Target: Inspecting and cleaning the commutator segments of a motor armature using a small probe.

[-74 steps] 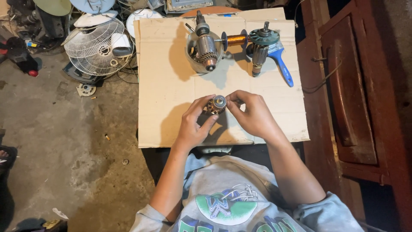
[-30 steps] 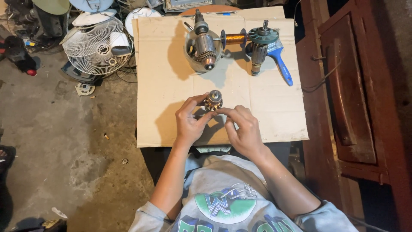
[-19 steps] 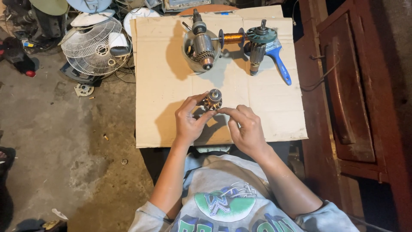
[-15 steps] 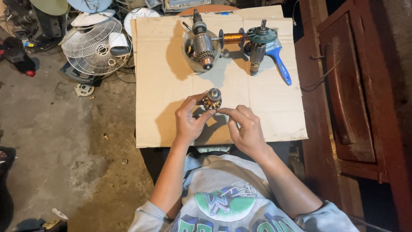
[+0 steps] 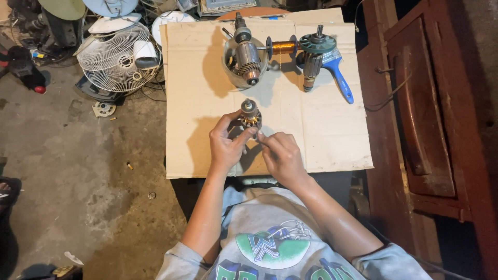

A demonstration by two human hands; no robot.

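Head view, looking down at a person seated over a sheet of cardboard (image 5: 321, 129) spread on the floor. Left hand (image 5: 225, 148) holds a small motor rotor (image 5: 250, 115) upright above the middle of the cardboard, fingers clamped around its lower part. Right hand (image 5: 282, 155) sits just beside it, fingertips pinched together against the rotor's base; what they pinch is too small to tell. Farther up the cardboard lie a larger rotor in a metal bowl (image 5: 244, 59), a spool of copper wire (image 5: 282, 47), a green-topped motor part (image 5: 314, 54) and a blue-handled brush (image 5: 342, 78). A white fan guard (image 5: 116, 59) rests on the concrete floor to the left.
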